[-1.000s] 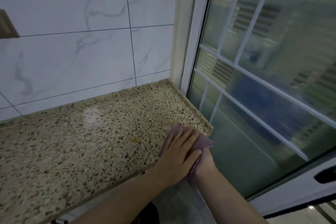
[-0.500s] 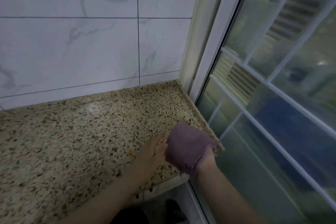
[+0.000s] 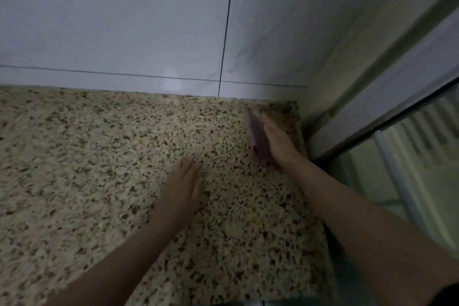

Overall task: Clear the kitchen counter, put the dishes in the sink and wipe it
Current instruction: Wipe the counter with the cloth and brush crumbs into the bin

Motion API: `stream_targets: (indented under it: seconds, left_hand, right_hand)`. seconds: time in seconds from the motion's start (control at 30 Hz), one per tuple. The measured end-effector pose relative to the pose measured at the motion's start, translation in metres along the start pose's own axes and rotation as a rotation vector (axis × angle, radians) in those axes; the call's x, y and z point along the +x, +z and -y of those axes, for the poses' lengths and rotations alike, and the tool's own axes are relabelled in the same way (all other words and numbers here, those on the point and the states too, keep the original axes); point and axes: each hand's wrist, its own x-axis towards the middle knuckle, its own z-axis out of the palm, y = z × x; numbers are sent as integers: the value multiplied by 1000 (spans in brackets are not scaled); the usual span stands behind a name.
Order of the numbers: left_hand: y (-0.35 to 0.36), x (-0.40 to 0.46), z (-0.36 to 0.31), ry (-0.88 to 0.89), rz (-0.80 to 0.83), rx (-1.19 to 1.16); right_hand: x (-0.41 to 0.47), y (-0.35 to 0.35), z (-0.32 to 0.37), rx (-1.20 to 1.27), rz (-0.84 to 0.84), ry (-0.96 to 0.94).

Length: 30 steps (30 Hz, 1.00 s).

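The speckled stone counter (image 3: 87, 169) ran from the far left to the window side, backed by pale marble-look wall tiles (image 3: 111, 20) with dark grout lines. The person's left hand (image 3: 185, 181) lay flat on the counter, palm down, fingers straight and relaxed, grasping nothing. To the right of that hand, and farther from the person, the purple cloth (image 3: 257, 135) lay on the counter near its back right corner. The right hand (image 3: 279, 141) rested on the cloth, covering its right part; motion blur prevented confirming whether the fingers pressed flat or curled into the fabric. The two hands were apart, with bare counter between them. Just right of the right hand, the counter edge met the white window frame (image 3: 387, 74); glass (image 3: 422, 169) lay beyond.
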Motion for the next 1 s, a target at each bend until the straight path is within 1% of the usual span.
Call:
stream_targets:
  seconds: [0.07, 0.13, 0.2, 0.33, 0.43, 0.53, 0.67, 0.77, 0.9, 1.0]
  left_hand:
    - [9, 25, 4, -1, -93, 79]
    - [12, 43, 11, -10, -159, 144]
    - [11, 57, 21, -27, -191, 194]
    - [6, 82, 42, -73, -225, 263]
    - [12, 96, 49, -111, -224, 278]
    - [23, 101, 49, -168, -250, 328]
    - [26, 98, 49, -184, -259, 339]
    - [25, 100, 47, -186, -265, 327]
    - [24, 105, 45, -186, -265, 317]
    - [26, 103, 44, -179, -252, 325]
  right_hand:
    - [17, 12, -25, -293, 31, -86]
    - [30, 20, -49, -489, 34, -106]
    - [35, 25, -63, -596, 55, -147]
    - [51, 34, -68, -803, 129, -278]
    - [60, 40, -71, -966, 131, -283]
    - [46, 46, -72, -1030, 86, -252]
    - [18, 46, -79, -1014, 74, -217]
    - [38, 31, -82, -1011, 68, -193]
    - [77, 17, -80, -1091, 4, -114]
    - [69, 18, -79, -1074, -17, -86]
